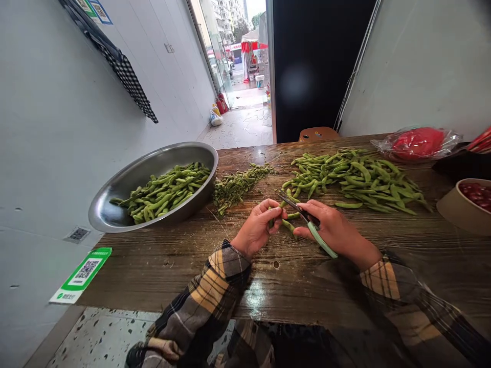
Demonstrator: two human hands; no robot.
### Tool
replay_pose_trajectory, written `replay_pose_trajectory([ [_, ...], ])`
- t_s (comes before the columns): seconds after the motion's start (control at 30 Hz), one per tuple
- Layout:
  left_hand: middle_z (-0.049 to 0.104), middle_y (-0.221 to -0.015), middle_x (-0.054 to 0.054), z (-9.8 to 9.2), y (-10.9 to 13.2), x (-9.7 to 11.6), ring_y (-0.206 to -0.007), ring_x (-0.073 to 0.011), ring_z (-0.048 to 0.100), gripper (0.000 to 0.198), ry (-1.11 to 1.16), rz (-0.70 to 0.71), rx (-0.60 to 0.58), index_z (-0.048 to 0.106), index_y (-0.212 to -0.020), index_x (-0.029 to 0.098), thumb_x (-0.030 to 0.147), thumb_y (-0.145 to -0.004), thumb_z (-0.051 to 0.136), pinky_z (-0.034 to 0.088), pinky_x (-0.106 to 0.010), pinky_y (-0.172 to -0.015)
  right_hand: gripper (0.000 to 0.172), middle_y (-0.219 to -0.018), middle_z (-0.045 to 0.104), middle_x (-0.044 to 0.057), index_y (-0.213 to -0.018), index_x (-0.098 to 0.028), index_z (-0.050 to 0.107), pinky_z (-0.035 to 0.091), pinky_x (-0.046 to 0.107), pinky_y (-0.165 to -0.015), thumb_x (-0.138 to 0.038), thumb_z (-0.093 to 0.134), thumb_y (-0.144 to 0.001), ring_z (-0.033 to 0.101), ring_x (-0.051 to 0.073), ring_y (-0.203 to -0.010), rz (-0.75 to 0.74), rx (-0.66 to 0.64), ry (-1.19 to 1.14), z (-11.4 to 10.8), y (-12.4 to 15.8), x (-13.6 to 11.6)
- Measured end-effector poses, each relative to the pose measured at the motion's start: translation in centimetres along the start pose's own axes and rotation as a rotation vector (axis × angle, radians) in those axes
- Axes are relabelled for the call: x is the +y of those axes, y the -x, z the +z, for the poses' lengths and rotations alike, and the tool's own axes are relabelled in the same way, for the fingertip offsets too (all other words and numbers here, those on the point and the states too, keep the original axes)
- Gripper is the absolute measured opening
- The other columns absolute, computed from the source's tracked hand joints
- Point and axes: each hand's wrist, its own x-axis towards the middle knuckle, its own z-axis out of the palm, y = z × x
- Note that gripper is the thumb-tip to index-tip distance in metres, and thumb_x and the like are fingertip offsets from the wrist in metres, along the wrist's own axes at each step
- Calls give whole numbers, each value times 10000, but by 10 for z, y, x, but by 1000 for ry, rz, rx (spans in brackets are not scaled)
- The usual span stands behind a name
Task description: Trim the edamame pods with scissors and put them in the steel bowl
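My left hand (259, 225) is closed in a pinch on a green soybean pod (283, 204), part of which my fingers hide. Just to the right, my right hand (330, 225) grips scissors (321, 240) with pale green handles, their dark blades pointing at the pod's tip. A few loose pods (289, 227) lie on the wood beneath both hands. Beyond my right hand spreads a big heap of pods (360, 179). Small trimmings (238, 186) form a pile past my left hand. More pods (169, 194) fill part of a steel basin (115, 189) at the left.
The wooden table (184, 276) runs up to the wall. A red item in clear plastic (418, 143) and a paper bowl of dark red pieces (462, 209) stand at the right. A green QR-code card (82, 276) lies at the left corner. An orange stool (318, 134) is behind the table.
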Motion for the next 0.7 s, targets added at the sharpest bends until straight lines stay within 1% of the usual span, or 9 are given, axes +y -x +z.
replay_pose_trajectory([
  [0.13, 561, -620, 30, 1, 0, 0, -464, -33, 413, 251, -64, -7, 0, 532, -805, 158, 295, -721, 726, 241, -152, -418, 434, -998, 648, 99, -1172, -163, 584, 517, 359, -772, -437, 633, -839, 647, 240, -868, -6, 31, 6, 1, 1, 3],
  [0.3, 533, -604, 44, -7, -4, 6, -451, -25, 394, 278, -40, 61, 99, 580, -867, 144, 267, -689, 754, 241, -144, -409, 389, -1004, 680, 106, -1138, -171, 618, 518, 364, -772, -420, 638, -840, 657, 254, -883, -11, 23, 30, 0, 0, 5],
  [0.4, 526, -613, 49, -10, -7, 9, -467, -32, 431, 257, 39, 87, 140, 568, -849, 146, 231, -684, 746, 288, -138, -414, 390, -984, 686, 111, -1129, -162, 628, 521, 367, -756, -415, 647, -832, 660, 261, -875, 18, 63, 41, -2, -2, 6],
  [0.47, 568, -670, 31, -12, -8, 11, -512, -55, 508, 226, 96, 74, 154, 540, -833, 158, 215, -699, 713, 358, -147, -441, 405, -991, 689, 126, -1122, -144, 634, 522, 370, -769, -411, 664, -819, 660, 268, -895, 40, 125, 36, -3, -3, 7],
  [0.53, 630, -780, -7, -12, -8, 12, -613, -105, 607, 189, 132, 46, 134, 513, -826, 166, 195, -714, 662, 464, -196, -523, 406, -1012, 692, 135, -1117, -136, 637, 519, 370, -798, -402, 677, -812, 659, 267, -920, 45, 161, 27, -4, -4, 8],
  [0.6, 658, -861, -37, -12, -7, 12, -727, -161, 663, 162, 150, 27, 80, 494, -818, 169, 172, -717, 621, 533, -279, -644, 400, -1020, 693, 132, -1120, -142, 636, 517, 371, -808, -390, 682, -810, 659, 263, -922, 40, 161, 27, -5, -4, 7],
  [0.67, 651, -842, -36, -12, -7, 12, -763, -179, 670, 145, 133, 12, 28, 485, -805, 169, 156, -716, 598, 541, -334, -723, 398, -1012, 693, 128, -1124, -144, 635, 519, 375, -796, -384, 683, -810, 659, 264, -910, 34, 143, 35, -5, -4, 6],
  [0.7, 629, -786, -19, -11, -7, 11, -732, -170, 661, 134, 107, 10, 11, 483, -797, 171, 156, -718, 590, 537, -336, -718, 400, -999, 692, 126, -1126, -143, 634, 520, 375, -781, -385, 681, -811, 659, 264, -895, 34, 132, 38, -5, -4, 5],
])
